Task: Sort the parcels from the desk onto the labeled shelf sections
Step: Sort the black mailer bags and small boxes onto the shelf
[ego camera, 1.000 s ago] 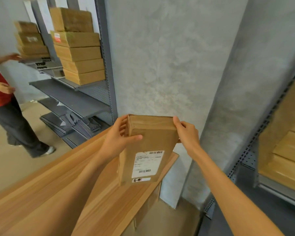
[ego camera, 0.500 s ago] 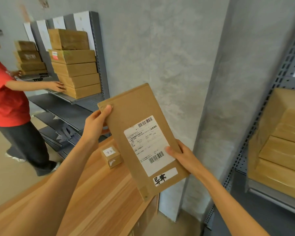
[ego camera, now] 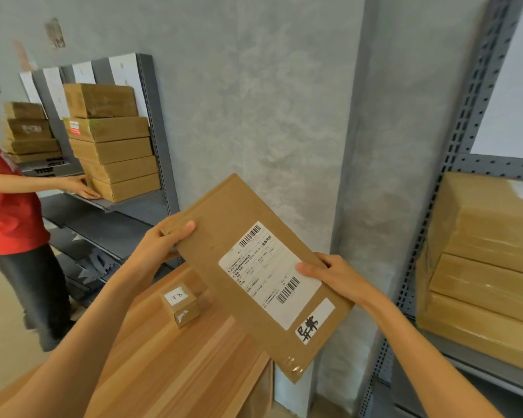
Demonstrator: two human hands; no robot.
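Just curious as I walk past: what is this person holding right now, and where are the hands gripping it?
A flat cardboard parcel. The left hand grips its upper left corner; the right hand pinches its right edge, thumb on the shipping label.

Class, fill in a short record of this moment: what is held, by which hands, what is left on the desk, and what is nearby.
held item: flat brown cardboard parcel, tilted, white shipping label facing up
left hand: grips its upper left edge
right hand: grips its right edge, thumb on label
on desk: small cardboard box on the wooden desk
nearby: grey metal shelf with stacked boxes; person in red shirt
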